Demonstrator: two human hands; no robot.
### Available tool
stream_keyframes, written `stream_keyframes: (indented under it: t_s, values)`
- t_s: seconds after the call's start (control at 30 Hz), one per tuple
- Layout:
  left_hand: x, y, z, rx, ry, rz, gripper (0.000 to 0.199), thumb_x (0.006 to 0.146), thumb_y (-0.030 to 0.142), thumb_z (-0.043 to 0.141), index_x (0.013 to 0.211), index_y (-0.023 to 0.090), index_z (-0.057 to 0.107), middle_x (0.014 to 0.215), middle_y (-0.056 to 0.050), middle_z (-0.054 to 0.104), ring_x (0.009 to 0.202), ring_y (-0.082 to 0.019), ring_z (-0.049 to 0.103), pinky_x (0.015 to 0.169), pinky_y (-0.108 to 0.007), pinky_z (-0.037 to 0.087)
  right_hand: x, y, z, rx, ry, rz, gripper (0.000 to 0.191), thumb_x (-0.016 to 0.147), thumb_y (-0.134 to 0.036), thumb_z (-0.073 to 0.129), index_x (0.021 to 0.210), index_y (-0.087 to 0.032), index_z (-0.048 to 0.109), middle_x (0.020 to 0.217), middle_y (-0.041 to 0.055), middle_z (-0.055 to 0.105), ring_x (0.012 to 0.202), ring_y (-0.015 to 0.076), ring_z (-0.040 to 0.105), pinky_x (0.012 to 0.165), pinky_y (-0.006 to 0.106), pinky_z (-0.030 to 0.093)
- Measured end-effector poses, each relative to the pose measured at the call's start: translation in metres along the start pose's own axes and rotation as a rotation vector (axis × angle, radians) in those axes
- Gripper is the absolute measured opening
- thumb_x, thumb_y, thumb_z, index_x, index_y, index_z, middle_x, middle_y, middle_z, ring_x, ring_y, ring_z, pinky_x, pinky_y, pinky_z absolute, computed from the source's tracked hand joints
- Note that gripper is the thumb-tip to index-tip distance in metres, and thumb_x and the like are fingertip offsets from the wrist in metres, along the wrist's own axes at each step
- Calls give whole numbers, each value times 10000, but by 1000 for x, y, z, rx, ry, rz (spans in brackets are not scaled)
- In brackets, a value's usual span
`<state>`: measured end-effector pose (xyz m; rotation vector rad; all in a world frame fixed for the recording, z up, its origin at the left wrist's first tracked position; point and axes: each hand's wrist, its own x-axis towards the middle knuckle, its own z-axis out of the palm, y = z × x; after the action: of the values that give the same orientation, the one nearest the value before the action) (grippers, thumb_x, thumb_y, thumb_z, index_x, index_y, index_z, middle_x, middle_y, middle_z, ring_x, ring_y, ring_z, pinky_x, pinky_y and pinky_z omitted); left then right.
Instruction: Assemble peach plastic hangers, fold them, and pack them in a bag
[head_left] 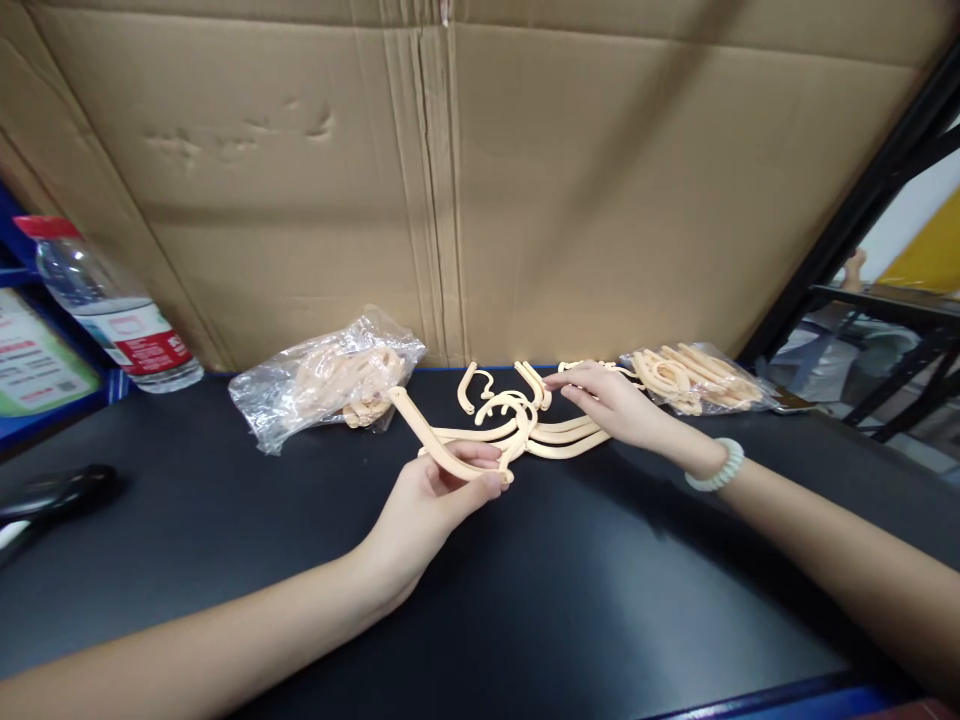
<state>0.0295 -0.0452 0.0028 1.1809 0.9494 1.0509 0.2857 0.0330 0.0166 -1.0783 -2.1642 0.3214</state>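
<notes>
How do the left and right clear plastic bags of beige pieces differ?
The left clear plastic bag of beige pieces is bunched and crumpled; the right clear plastic bag of beige pieces lies flatter.
The left bag has loose film spreading past its contents; the right bag fits closer.
Glare and creases blur the left bag's pieces, while the right bag's loops and long bars show more clearly.
Both rest on the black table.

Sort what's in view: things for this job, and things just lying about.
Job:
cream curved piece, in the left hand
loose cream pieces near the right hand
left bag and right bag, probably: similar pieces inside

Apparently lying about:
red-capped bottle
black object at far left
</notes>
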Motion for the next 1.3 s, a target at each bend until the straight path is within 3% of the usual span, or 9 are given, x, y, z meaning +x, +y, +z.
stream_keyframes:
  t_s: [0.17, 0.37, 0.5, 0.63, 0.77, 0.87, 1.07, 1.17, 1.3]
  values:
    - [-1, 1, 0, -1, 6, -6, 268, 678, 274, 851, 891, 185, 714, 962, -20, 677, 942, -171, 617, 903, -303, 472, 5, 34, 2, -194, -141, -155, 374, 890, -97, 422, 1110, -220, 699, 1092, 89, 691, 1039, 238, 587, 952, 463, 466]
    - [0, 1, 1, 13, 8, -5, 250, 686, 274, 849, 884, 198, 715, 885, 2, 687, 887, -150, 625, 869, -275, 481, 8, 38, 11, -181, -111, -164, 254, 846, -98, 530, 929, -226, 733, 942, 83, 660, 940, 237, 568, 869, 428, 471]
    - [0, 0, 0, 11, -8, -9, 254, 695, 281, 846, 903, 198, 725, 892, -1, 698, 888, -147, 626, 868, -267, 481, 9, 33, 13, -159, 3, -133, 162, 847, -136, 567, 812, -211, 706, 915, 76, 579, 872, 216, 551, 816, 394, 473]
    - [0, -1, -2, -14, -36, -5, 228, 709, 273, 840, 899, 206, 733, 897, 2, 707, 894, -139, 630, 883, -258, 480, 8, 22, 6, -124, 267, -56, 194, 938, -189, 456, 935, -199, 650, 966, 80, 521, 883, 199, 538, 789, 367, 466]
    - [-1, 0, -3, -5, -46, -8, 224, 700, 265, 845, 893, 211, 744, 913, -1, 713, 907, -148, 632, 886, -261, 480, -2, -6, -5, 202, 496, 71, 155, 975, -326, 464, 1038, -225, 564, 734, -10, 520, 639, 141, 518, 607, 293, 428]
    - [-1, 1, -2, -4, -40, -5, 232, 680, 266, 853, 879, 203, 750, 896, -13, 715, 900, -169, 637, 885, -285, 482, -15, -35, -4, 523, 439, 156, 192, 957, -397, 516, 1059, -236, 531, 630, -46, 545, 542, 121, 549, 546, 270, 420]
    - [-1, -1, -2, 32, -43, 33, 196, 682, 263, 843, 834, 195, 740, 862, -20, 707, 871, -177, 627, 852, -292, 474, -31, -68, 16, 1161, 202, 439, 216, 843, -367, 692, 962, -191, 652, 938, 51, 680, 786, 131, 629, 652, 256, 484]
    - [0, -1, -3, 46, -52, 60, 168, 675, 249, 841, 782, 190, 726, 799, -2, 680, 798, -153, 606, 784, -266, 471, -35, -70, 27, 1263, 164, 531, 183, 784, -282, 757, 902, -179, 662, 908, 37, 683, 695, 90, 572, 651, 244, 461]
    - [0, 1, -3, 76, -68, 88, 149, 668, 239, 837, 739, 183, 719, 766, 1, 662, 750, -144, 586, 737, -257, 468, -37, -74, 37, 1310, 162, 608, 245, 743, -232, 784, 912, -217, 607, 890, 14, 681, 818, 129, 591, 676, 250, 431]
